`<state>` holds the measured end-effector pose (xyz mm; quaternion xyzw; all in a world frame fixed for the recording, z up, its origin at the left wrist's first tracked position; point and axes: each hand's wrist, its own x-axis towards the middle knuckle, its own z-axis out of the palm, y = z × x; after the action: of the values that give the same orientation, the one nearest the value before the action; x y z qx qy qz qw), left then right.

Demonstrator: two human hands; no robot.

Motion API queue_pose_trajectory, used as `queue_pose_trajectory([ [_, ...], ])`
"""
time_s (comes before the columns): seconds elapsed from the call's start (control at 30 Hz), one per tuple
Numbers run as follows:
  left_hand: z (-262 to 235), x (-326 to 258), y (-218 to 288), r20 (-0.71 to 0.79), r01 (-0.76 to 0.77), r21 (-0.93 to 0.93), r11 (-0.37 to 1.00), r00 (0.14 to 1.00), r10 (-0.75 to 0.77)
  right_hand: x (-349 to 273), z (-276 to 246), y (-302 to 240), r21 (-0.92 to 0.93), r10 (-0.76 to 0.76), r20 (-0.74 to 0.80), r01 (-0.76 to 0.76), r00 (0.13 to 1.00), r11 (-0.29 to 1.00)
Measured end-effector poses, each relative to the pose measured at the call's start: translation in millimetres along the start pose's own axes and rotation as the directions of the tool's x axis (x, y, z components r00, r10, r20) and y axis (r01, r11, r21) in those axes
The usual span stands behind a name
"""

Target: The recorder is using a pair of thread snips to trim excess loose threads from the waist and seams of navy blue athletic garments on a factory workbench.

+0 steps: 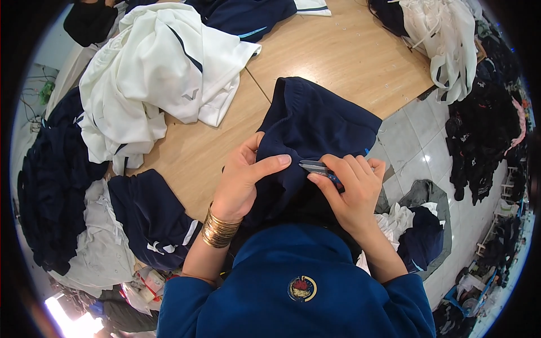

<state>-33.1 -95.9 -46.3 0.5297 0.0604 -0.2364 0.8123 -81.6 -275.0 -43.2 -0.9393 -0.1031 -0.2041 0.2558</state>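
A pair of navy shorts [329, 118] with a gathered waistband lies over the near edge of the table and hangs toward me. My left hand [239, 177] pinches its waistband, thumb on top and fingers hidden inside the cloth. In my right hand [355, 183] is a pair of thread snips [314, 167], gripped between thumb and fingers. Its pointed blades aim left at the cloth, close to my left thumb tip. Whether the blades touch the fabric, I cannot tell. A small bright blue bit shows at the shorts' right edge.
White garments [152, 67] are heaped on the wooden table [332, 50] at the far left. Folded navy clothing [149, 217] lies nearer on the left. White pieces [442, 39] hang over the far right corner. On the tiled floor [420, 129] stands an opened sack [425, 191] of clothes.
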Motion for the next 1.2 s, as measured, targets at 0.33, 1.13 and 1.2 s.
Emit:
queue_pose_trajectory([
  [0.33, 3, -4, 1, -0.005, -0.003, -0.026, 1.0, 1.0, 0.003, -1, -1, -3, 0.011, 0.032, -0.008, -0.032, 0.999, 0.999],
  [1.13, -9, -9, 25, 0.388, 0.024, 0.336, 0.942, 0.908, -0.161, 23, -25, 32, 0.777, 0.532, 0.345, -0.553, 0.773, 0.3],
  [1.2, -5, -11, 27, 0.399, 0.029, 0.401, 0.915, 0.894, -0.204, 20, -21, 31, 0.79, 0.527, 0.321, -0.529, 0.787, 0.309],
])
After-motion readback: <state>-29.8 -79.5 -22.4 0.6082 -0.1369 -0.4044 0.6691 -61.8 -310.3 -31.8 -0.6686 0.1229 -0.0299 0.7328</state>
